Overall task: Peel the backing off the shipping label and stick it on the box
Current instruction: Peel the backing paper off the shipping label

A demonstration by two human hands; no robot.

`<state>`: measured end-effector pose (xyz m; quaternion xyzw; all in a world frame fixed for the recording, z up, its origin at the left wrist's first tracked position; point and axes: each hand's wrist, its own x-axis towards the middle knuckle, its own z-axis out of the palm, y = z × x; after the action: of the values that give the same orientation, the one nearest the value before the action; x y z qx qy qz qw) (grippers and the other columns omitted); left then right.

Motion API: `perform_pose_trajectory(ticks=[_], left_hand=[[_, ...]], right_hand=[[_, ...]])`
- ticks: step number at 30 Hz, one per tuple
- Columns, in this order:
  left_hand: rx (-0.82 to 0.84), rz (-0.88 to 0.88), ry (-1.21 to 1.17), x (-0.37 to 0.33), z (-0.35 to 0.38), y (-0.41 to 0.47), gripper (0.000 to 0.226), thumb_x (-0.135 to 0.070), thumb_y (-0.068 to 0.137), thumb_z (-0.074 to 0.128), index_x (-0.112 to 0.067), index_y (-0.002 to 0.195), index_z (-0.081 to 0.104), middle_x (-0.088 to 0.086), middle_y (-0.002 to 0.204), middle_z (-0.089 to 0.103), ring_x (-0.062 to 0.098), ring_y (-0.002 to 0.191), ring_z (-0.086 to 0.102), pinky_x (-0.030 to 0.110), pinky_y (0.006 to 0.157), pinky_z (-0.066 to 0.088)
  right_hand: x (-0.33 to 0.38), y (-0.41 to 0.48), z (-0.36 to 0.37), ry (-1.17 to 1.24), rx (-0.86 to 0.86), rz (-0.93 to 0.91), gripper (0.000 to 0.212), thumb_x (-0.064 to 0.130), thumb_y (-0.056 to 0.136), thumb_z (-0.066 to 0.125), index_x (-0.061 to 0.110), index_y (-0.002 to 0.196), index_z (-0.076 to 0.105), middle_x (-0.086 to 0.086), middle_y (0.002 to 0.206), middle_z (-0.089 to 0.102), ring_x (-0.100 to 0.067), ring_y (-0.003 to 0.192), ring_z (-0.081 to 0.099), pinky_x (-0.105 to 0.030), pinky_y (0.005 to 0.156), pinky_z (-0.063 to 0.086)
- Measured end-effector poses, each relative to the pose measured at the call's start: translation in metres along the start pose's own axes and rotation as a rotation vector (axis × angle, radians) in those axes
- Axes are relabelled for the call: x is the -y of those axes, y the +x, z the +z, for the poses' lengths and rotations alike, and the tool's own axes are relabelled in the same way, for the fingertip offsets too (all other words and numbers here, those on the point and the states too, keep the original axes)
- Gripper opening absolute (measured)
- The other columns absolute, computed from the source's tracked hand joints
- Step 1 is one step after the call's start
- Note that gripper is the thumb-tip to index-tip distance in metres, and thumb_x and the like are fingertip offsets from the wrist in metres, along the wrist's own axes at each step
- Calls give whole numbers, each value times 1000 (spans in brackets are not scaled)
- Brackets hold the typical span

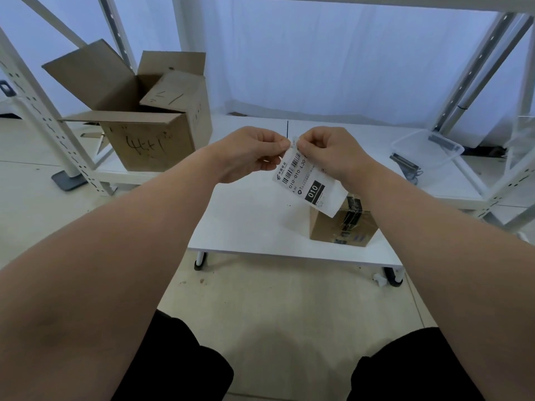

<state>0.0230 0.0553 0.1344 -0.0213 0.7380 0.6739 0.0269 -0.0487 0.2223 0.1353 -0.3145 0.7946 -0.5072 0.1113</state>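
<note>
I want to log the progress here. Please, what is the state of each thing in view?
shipping label: in the air, pinched at its top corner, not stuck yet.
left hand: pinches the label's corner.
right hand: pinches the same corner.
small box: taped shut, on the table.
large carton: flaps open.

A low white bench (246, 221) stands on a pale floor (275, 299), and past its far left corner a large open carton (150, 140) with dark handwriting on its front sits on the bottom shelf of a white slotted rack (43, 125), a smaller carton (173, 94) lying tilted inside it. Past the bench's far right corner, on the same low shelf, rests a clear plastic tub (428, 149) with dark metal parts (405, 164) just beside it. Behind the bench hangs a white curtain (318, 53).
</note>
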Motion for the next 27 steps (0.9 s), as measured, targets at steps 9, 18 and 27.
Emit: perform_pose_trajectory(ticks=[9, 18, 27], left_hand=[[-46, -12, 56, -4, 1, -2, 17, -20, 93, 57, -12, 80, 65, -3, 74, 65, 6, 64, 53, 17, 65, 47], [-38, -25, 21, -5, 2, -3, 16, -12, 93, 55, -10, 80, 63, -3, 69, 66, 7, 63, 56, 16, 63, 49], [-80, -21, -7, -8, 5, -2, 14, -9, 92, 56, -7, 79, 60, 3, 68, 66, 10, 61, 63, 19, 64, 54]], right_hand=[[-4, -2, -1, -21, 31, -1, 13, 23, 91, 60, 12, 87, 66, 2, 79, 70, -7, 64, 65, -15, 57, 51], [-2, -3, 0, 10, 36, -5, 10, 20, 90, 62, 13, 83, 65, 0, 79, 68, -10, 67, 63, -18, 62, 52], [-3, 1, 1, -82, -120, -77, 15, 38, 78, 71, 29, 90, 66, 14, 106, 58, -6, 109, 54, -22, 93, 45]])
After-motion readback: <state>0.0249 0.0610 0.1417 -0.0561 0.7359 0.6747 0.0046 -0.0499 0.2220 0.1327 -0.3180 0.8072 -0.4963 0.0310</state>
